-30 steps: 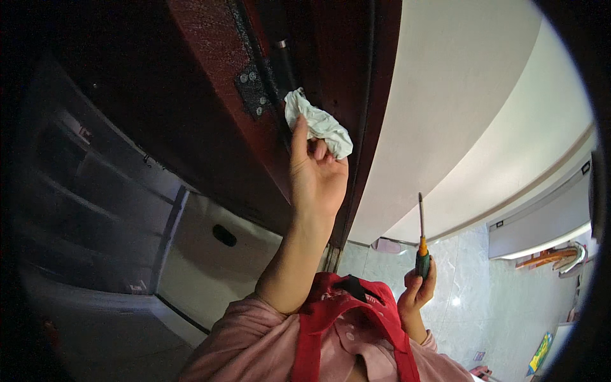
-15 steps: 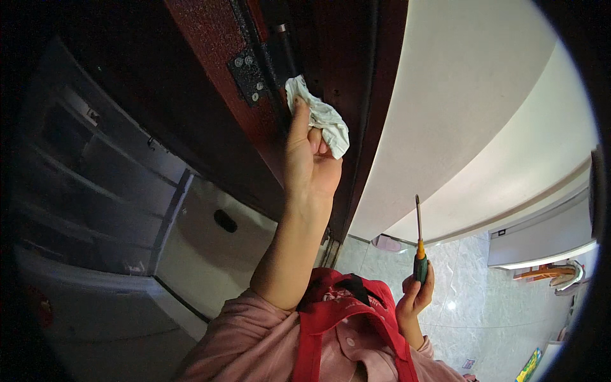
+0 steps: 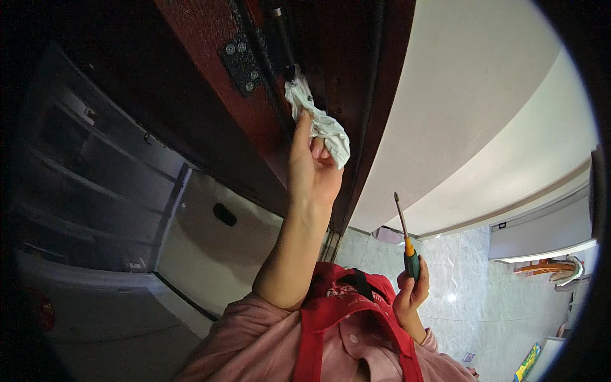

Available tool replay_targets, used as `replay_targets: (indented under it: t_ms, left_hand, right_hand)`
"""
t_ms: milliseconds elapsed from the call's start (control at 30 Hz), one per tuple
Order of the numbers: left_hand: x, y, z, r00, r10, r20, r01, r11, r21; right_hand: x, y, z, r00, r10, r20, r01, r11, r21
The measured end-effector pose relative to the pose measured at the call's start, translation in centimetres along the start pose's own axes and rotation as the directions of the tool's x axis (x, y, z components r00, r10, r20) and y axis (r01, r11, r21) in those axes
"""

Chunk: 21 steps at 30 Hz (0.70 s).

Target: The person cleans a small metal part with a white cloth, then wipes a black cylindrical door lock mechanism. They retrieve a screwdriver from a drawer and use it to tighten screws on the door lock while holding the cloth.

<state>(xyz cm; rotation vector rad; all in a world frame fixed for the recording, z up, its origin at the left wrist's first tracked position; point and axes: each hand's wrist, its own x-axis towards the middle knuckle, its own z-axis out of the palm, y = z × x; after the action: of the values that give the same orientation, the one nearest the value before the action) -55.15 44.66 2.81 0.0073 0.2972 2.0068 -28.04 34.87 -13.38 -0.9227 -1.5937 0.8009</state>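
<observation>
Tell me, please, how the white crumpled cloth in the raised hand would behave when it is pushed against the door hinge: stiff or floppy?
Probably floppy: the white cloth is bunched and folds over the left hand. It looks light, as fingertips alone hold it. It would likely mould around the hinge pin rather than slide.

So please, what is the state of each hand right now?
Left hand: closed on crumpled white cloth, pressed at the door hinge.
Right hand: closed around screwdriver.

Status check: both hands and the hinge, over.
Left hand presses white rag below door hinge. Right hand holds screwdriver upright, away from the door. Nothing blocking.
</observation>
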Motion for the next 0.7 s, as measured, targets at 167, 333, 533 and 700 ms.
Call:
replay_targets:
  t_ms: [167,333,533,700]
  left_hand:
    - [-3.1,-0.7,-0.1,0.984,0.171,-0.057,-0.153,0.961,0.229]
    - [-4.6,0.0,-4.2,0.989,0.131,0.070,-0.149,0.880,0.451]
    - [-4.4,1.0,-1.4,0.963,-0.055,0.264,-0.046,0.932,0.360]
    - [-1.4,-0.1,1.6,0.922,-0.171,0.346,0.214,0.973,-0.088]
  right_hand:
    - [0.1,-1.4,0.6,0.992,0.120,-0.029,-0.112,0.974,0.198]
    - [0.2,-1.7,0.6,0.964,0.265,-0.013,-0.241,0.896,0.372]
    - [-0.6,-0.8,0.2,0.957,0.290,-0.020,-0.257,0.878,0.404]
    - [0.2,-0.2,-0.3,0.924,0.380,0.053,-0.364,0.825,0.432]
